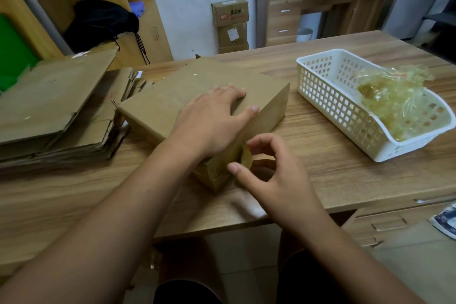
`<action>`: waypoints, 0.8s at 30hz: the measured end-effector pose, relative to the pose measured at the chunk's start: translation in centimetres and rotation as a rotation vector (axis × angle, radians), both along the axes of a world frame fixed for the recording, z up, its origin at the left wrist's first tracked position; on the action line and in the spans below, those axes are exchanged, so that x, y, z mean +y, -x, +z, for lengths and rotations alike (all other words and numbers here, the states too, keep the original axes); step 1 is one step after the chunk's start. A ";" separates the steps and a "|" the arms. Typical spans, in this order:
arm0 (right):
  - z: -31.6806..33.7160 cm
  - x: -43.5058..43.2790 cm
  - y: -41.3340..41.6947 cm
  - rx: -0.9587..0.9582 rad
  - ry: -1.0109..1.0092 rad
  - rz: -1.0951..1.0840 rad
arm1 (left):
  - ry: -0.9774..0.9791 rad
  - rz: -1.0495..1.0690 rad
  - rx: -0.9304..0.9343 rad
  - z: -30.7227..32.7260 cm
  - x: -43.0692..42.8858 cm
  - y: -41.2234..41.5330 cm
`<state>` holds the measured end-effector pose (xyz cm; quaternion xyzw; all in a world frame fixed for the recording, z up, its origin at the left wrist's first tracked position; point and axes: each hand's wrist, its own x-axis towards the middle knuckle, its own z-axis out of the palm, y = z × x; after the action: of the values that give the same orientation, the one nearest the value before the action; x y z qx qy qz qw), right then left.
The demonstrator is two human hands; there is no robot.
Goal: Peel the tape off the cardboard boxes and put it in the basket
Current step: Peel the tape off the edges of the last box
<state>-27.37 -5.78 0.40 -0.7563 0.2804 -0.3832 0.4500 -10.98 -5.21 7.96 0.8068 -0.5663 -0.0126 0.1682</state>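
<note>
Left hand (209,121) flat on the brown rectangular cardboard box (172,103), holding nothing. Right hand (269,170) pinching a curled tan tape flap (246,158) at box's near end. Tape prob. thin, sticky, tears easily; grip near the stuck line. White slotted plastic basket (328,103) w/ tape wad well right of the pinch.

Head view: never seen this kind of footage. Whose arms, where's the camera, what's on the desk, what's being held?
There is no machine here. The one picture comes from a wide-angle camera worn on a person's head, looking forward and down, so the two bare arms are that person's own.

The left hand lies flat on a cardboard box, steadying it on the wooden desk. The right hand pinches a strip of tape at the box's near end, apparently to peel it off.

To the right stands a white basket holding crumpled tape. On the left lies a stack of flattened boxes.
</note>
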 end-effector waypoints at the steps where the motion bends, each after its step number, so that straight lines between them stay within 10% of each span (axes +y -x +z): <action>1: 0.0 -0.1 -0.1 0.010 0.038 -0.012 | 0.026 0.028 0.001 0.0 0.0 0.1; 7: -0.2 -2.9 0.0 -0.041 0.024 -0.094 | 0.177 0.058 0.066 0.6 0.9 -0.5; 13: -0.1 -5.7 1.2 -0.097 -0.097 -0.157 | -0.171 -0.257 0.119 1.5 3.3 -3.4; 24: -0.9 -1.3 2.6 -0.105 0.002 -0.117 | 0.049 -0.089 -0.072 -1.3 2.0 -1.5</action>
<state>-29.97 -7.05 -0.52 -0.7180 0.2996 -0.4483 0.4401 -9.48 -3.20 6.69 0.7763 -0.6074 0.0229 0.1670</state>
